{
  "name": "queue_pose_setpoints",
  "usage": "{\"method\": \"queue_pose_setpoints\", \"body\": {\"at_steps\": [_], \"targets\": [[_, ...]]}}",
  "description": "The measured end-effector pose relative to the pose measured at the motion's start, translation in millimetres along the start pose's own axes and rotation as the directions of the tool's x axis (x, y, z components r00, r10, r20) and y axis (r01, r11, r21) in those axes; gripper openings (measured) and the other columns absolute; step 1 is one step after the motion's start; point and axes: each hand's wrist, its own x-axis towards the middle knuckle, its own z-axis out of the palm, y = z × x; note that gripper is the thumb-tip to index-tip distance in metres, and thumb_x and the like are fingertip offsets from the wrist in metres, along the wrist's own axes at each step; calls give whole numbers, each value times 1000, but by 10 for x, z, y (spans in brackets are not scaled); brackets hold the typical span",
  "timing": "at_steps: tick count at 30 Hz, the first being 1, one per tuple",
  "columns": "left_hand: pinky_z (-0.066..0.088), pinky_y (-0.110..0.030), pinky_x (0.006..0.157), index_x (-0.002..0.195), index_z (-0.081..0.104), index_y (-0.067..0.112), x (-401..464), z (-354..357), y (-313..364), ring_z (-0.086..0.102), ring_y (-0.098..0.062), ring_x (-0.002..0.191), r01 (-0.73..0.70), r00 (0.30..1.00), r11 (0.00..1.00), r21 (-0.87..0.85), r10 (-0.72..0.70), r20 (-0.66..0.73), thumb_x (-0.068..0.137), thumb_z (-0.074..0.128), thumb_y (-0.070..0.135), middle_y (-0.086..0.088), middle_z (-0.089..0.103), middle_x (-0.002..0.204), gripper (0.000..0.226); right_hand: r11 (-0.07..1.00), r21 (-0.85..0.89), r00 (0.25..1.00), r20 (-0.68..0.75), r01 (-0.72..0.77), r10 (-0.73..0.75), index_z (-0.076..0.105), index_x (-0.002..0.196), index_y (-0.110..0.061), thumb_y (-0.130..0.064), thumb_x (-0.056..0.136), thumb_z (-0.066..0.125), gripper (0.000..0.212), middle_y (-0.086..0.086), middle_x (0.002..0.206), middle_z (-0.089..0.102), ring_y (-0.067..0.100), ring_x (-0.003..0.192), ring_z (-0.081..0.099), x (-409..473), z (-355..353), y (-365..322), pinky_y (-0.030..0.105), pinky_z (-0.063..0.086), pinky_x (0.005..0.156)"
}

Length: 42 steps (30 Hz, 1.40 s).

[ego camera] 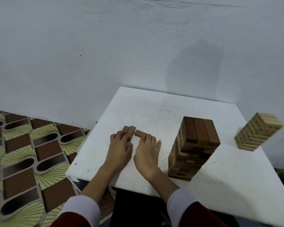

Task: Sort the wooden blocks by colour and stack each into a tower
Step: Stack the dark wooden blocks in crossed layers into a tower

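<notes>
A: What do the hands do?

B: The left hand (120, 148) lies with loose fingers on two brown blocks (129, 130), which lie side by side. The right hand (147, 150) touches a third block (139, 133) with straight fingers, just at 3 o'clock of the pair.

A: And the towers?

B: On the worktop (154, 105), the mixed tower (193, 146) stands at 3 o'clock of the hands. The pale tower (257, 131) stands at 2 o'clock, well apart.

On the table (154, 108), 3 loose blocks (131, 131) lie far-left of centre; a tower (193, 148) stands right of them, a second tower (257, 131) farther right.
</notes>
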Motion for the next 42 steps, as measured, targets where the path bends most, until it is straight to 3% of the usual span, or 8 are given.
{"method": "queue_pose_setpoints", "body": {"at_steps": [6,9,14,20,25,30,36,42], "targets": [[21,-28,88,114,57,9,-2,-127,168,20,-4,92,58,997,994,-94,-54,47,82,46,21,19,32,96,36,974,224,999,48,-23,13,20,143,-3,-11,92,42,55,16,152,13,32,142,8,67,36,30,41,9,118],[14,-22,88,117,53,14,19,-41,70,24,-17,123,136,988,987,-82,-129,85,77,43,28,9,40,104,44,978,202,999,3,-43,43,35,133,-8,-16,93,40,42,12,138,36,28,127,31,89,37,-9,37,29,106],[27,-25,90,117,52,24,24,70,-37,29,-12,108,303,946,940,-156,-277,171,68,54,47,0,45,125,53,855,512,997,33,-83,77,44,118,-12,-1,85,39,36,4,111,50,19,103,45,68,57,-79,33,45,89],[31,-28,93,137,34,20,52,13,-13,32,-11,110,270,952,955,-120,-246,183,55,64,50,12,40,116,92,766,632,990,7,-115,143,42,130,-12,14,79,35,58,3,112,52,19,110,49,-24,96,-23,33,47,91],[35,-27,101,137,30,37,124,-42,-127,36,-12,120,304,897,915,-267,-180,404,60,68,22,10,42,122,87,772,620,961,-105,-138,257,37,134,-4,16,78,36,59,8,127,41,21,118,35,-46,119,27,31,36,100],[38,-4,88,139,34,17,145,-90,-179,42,3,110,240,902,904,-354,-73,425,57,72,23,4,43,128,91,659,722,946,-22,-209,325,37,135,-9,16,84,36,56,5,124,46,15,114,46,-45,159,106,24,41,95],[48,-35,97,133,34,35,83,-1,-267,49,-10,118,300,907,848,-438,-111,406,53,80,34,3,48,125,92,602,773,939,-24,-201,344,44,129,-12,9,88,38,46,2,114,53,12,101,52,-44,225,100,25,45,92],[42,-35,103,129,33,44,59,9,-246,45,-10,122,285,919,857,-430,-116,377,52,78,39,10,49,124,89,587,790,950,-17,-178,311,47,126,-9,9,88,38,43,5,114,54,13,98,52,-70,187,110,16,41,83]]}}
